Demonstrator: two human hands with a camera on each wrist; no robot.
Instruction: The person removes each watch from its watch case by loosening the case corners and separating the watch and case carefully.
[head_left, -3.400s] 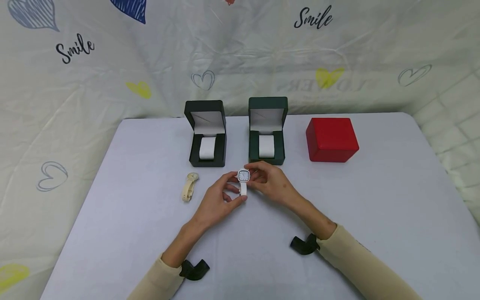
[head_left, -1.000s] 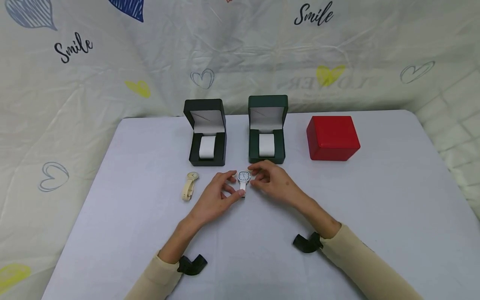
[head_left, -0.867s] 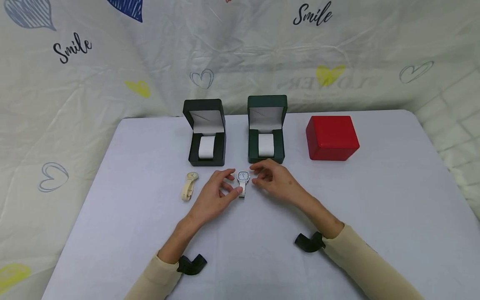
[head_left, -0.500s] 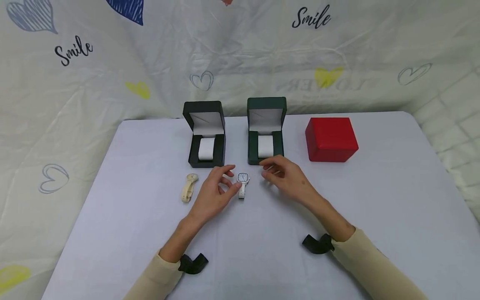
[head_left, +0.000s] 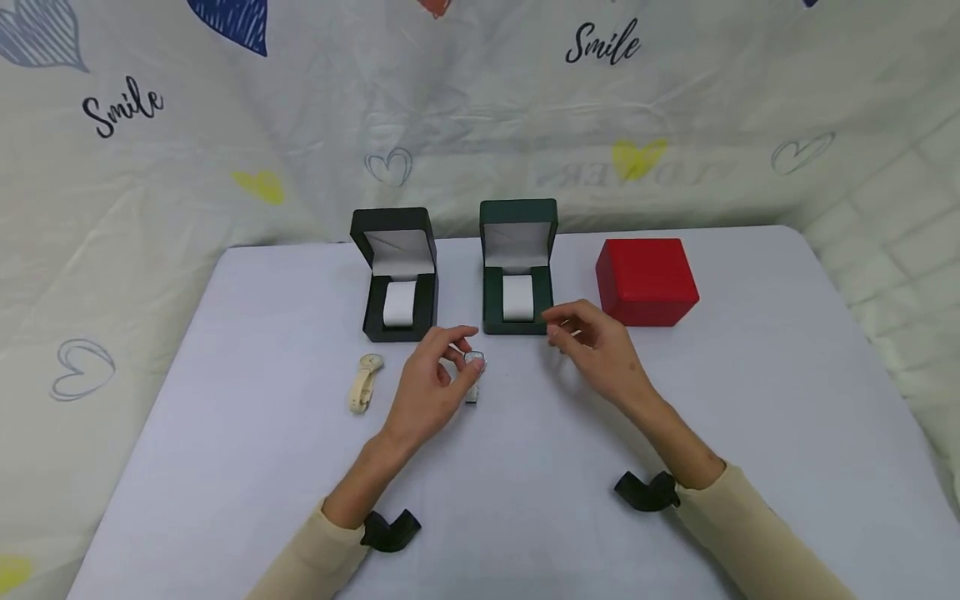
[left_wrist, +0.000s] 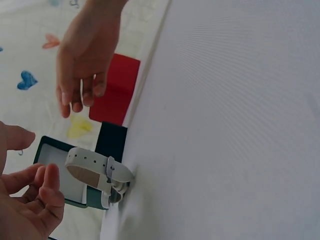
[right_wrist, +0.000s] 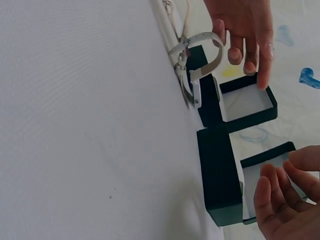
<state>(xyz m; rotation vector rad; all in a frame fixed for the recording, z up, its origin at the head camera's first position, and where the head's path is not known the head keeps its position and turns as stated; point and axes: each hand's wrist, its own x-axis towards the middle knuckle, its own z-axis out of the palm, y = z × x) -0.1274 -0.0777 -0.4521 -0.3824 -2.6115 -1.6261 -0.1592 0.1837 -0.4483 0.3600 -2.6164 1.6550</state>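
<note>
White watch (head_left: 472, 372) stands on its buckled strap on the table (head_left: 225, 433), just beside the left hand (head_left: 427, 392), whose relaxed fingers hover free of it. Right hand (head_left: 600, 354), loose and empty, floats apart near the green box (head_left: 517, 275). A stray brush could topple the watch.

beige watch (head_left: 363, 384) lying left | black box (head_left: 396, 277) open | red box (head_left: 647, 281) closed
</note>
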